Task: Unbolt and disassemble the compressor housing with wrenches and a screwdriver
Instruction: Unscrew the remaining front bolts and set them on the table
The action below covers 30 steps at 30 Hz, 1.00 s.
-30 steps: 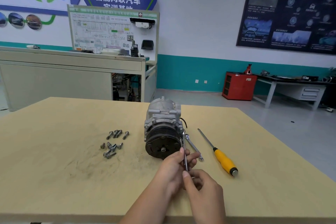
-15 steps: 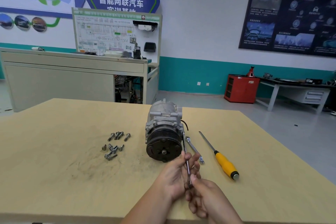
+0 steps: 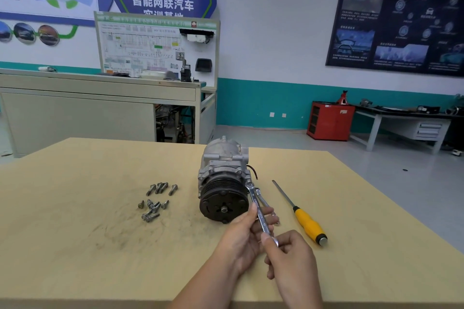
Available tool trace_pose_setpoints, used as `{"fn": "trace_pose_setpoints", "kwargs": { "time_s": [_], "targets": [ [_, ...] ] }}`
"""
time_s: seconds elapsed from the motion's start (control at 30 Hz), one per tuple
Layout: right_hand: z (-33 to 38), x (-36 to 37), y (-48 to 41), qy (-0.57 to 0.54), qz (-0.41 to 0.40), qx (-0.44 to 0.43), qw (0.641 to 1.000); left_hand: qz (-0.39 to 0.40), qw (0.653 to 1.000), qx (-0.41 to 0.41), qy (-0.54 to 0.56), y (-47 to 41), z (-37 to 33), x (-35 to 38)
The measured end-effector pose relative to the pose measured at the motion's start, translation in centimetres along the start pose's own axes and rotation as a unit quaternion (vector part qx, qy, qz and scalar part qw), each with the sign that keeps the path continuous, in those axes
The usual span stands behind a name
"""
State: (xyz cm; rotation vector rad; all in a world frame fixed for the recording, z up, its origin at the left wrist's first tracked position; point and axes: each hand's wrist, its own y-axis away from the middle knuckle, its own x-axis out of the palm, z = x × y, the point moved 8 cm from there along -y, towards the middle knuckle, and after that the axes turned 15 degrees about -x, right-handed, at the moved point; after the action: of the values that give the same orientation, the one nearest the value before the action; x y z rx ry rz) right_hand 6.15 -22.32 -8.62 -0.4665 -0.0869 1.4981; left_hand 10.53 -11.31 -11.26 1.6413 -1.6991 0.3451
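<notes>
Holding a combination wrench [image 3: 254, 197] in both hands, I pinch its shank between the thumb and fingers of my left hand [image 3: 242, 236], while my right hand [image 3: 292, 258] curls round its lower ring end. The compressor [image 3: 223, 173] lies on the table [image 3: 100, 246] just beyond my left hand with its black pulley [image 3: 223, 204] facing me. The wrench's open head sits at the pulley's right edge, though I cannot tell whether they touch. A second wrench [image 3: 263, 199] lies just behind the held one, a yellow-handled screwdriver [image 3: 307, 224] lies to the right, and loose bolts [image 3: 155, 199] are well to the left.
</notes>
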Motion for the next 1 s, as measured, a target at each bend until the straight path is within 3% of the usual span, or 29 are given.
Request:
{"fn": "trace_pose_setpoints", "kwargs": {
  "time_s": [0.13, 0.27, 0.37, 0.53, 1.0],
  "targets": [
    [1.0, -0.3, -0.1, 0.063, -0.03, -0.055, 0.996, 0.006, 1.0, 0.005, -0.02, 0.2, 0.0, 0.3],
    [1.8, 0.6, 0.4, 0.132, -0.009, -0.104, 0.986, 0.018, 0.999, 0.005, 0.039, 0.4, 0.0, -0.1],
    [1.2, 0.5, 0.4, 0.105, -0.017, -0.077, 0.991, 0.018, 0.999, 0.007, 0.044, 0.4, 0.0, -0.2],
    [-0.1, 0.0, 0.8, 0.05, -0.021, -0.023, 0.998, 0.008, 0.999, 0.01, -0.047, 0.8, 0.1, 0.0],
    [0.9, -0.1, 0.3, 0.092, -0.04, -0.11, 0.989, 0.011, 0.999, 0.014, -0.05, 0.3, -0.1, -0.1]
  ]
}}
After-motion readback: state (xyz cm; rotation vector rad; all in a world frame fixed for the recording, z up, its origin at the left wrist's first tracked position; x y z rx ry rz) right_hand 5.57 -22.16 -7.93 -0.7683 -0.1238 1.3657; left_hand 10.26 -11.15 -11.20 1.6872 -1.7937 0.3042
